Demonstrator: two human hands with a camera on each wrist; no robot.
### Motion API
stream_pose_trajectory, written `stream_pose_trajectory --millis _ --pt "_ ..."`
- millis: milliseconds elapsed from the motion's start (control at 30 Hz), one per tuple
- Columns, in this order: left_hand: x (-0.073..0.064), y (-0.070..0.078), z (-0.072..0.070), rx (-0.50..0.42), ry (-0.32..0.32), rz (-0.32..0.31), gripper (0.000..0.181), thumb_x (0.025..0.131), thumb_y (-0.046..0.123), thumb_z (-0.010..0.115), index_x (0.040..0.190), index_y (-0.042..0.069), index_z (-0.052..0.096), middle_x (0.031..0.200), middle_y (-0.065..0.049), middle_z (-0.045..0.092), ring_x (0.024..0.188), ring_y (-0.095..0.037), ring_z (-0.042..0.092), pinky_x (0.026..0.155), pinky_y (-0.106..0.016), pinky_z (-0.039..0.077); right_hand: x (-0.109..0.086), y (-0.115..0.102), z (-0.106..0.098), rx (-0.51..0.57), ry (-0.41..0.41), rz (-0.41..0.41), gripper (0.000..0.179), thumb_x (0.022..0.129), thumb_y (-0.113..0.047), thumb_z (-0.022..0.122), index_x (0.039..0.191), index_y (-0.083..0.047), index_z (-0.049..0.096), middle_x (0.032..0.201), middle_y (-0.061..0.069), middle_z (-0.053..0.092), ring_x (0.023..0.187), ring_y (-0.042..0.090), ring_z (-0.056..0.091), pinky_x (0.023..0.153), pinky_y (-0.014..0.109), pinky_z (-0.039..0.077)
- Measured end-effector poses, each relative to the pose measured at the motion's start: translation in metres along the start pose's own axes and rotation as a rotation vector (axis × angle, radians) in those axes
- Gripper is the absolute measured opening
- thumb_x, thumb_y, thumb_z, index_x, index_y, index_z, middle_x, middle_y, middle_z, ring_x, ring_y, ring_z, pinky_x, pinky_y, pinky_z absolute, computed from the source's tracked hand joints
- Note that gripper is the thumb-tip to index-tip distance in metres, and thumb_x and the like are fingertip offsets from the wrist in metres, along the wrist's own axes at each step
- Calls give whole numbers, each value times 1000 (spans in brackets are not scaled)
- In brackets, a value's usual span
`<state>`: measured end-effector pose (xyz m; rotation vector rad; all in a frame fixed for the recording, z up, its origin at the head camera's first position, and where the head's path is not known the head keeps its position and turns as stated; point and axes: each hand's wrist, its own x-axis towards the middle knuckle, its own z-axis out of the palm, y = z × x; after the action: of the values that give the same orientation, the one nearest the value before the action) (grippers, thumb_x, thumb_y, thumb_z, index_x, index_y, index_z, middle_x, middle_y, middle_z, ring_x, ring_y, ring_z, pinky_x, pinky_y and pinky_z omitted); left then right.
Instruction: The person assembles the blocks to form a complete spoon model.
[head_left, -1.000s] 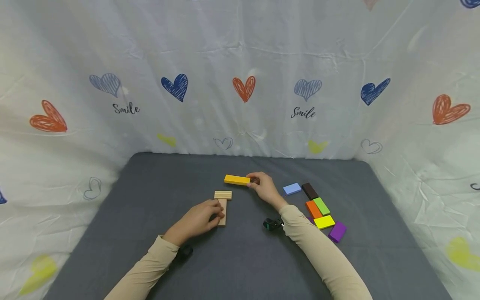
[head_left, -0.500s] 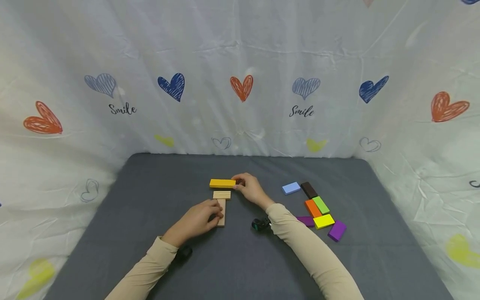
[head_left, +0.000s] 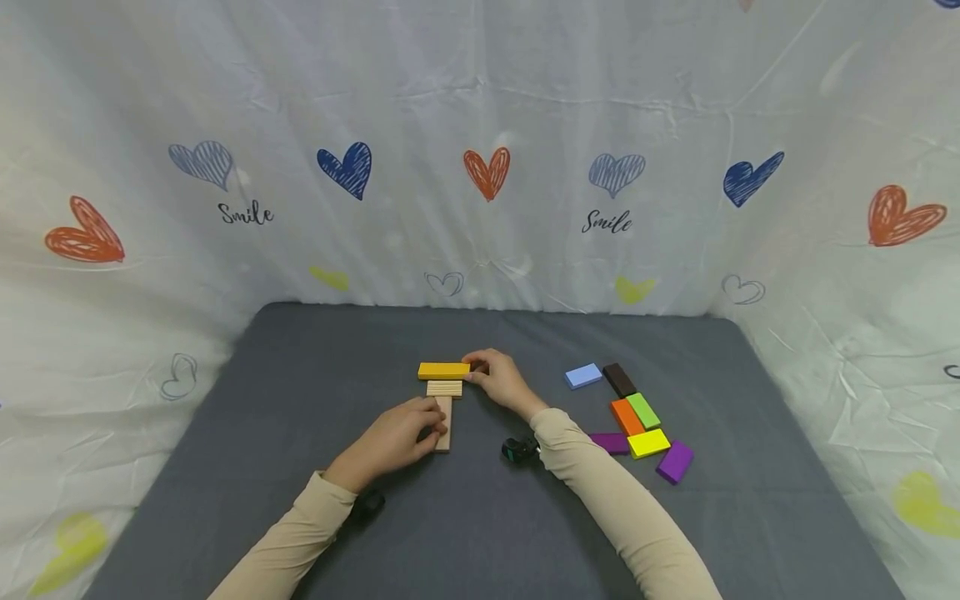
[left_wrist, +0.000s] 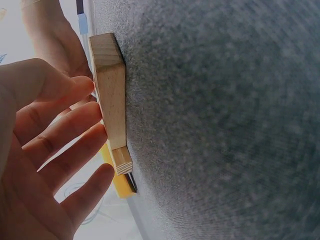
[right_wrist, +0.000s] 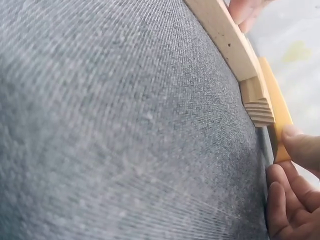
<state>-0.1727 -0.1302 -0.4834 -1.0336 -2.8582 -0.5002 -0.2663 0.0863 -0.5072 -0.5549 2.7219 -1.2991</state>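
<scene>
Between the thumb and fingers of my right hand [head_left: 501, 382], the right end of a yellow wooden block [head_left: 442, 371] is pinched. That block lies crosswise right at the far side of a short plain wooden block [head_left: 444, 388] with a striped grain. A longer plain wooden block [left_wrist: 111, 100] runs from the short one toward me, forming a T. My left hand [head_left: 397, 437] rests its fingertips on the long block, fingers spread and loosely bent in the left wrist view. In the right wrist view, my thumb [right_wrist: 302, 147] presses the yellow block's face.
To the right lie light blue [head_left: 583, 377], dark brown [head_left: 619, 381], orange [head_left: 627, 417], green [head_left: 643, 411], bright yellow [head_left: 648, 443] and two purple blocks [head_left: 676, 462], the second purple block [head_left: 611, 443] partly behind my right sleeve. A grey cloth [head_left: 480, 525] covers the table; a heart-print curtain hangs behind.
My right hand has carried the yellow block leftward and then slightly toward me, up against the short plain block. My left hand has stayed in place on the long block.
</scene>
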Motion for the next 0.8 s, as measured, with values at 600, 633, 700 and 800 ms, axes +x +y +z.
stream_pose_trajectory --millis 600,633,700,800 --pt "1 -1 1 5 3 3 7 93 21 68 95 20 74 101 5 62 91 -10 59 81 -30 55 1 2 4 -26 2 4 30 93 -16 67 122 -9 67 111 10 66 95 21 65 83 33 55" --pt "1 -1 1 5 3 3 7 93 21 68 96 20 74 101 5 62 91 -10 59 81 -30 55 1 2 4 -26 1 2 30 93 -16 67 122 -9 68 110 10 66 95 21 64 83 32 55" --pt "1 -1 1 7 4 2 7 93 21 68 96 20 74 101 5 62 92 -10 60 81 -30 55 1 3 3 -30 -1 -6 30 93 -17 67 122 -9 68 110 10 66 95 20 64 83 32 55" --pt "1 0 2 11 4 1 7 93 21 68 96 20 74 102 5 62 92 -10 60 82 -30 55 1 4 3 -24 -7 -16 30 93 -16 68 122 -9 68 110 9 66 96 20 64 84 32 55"
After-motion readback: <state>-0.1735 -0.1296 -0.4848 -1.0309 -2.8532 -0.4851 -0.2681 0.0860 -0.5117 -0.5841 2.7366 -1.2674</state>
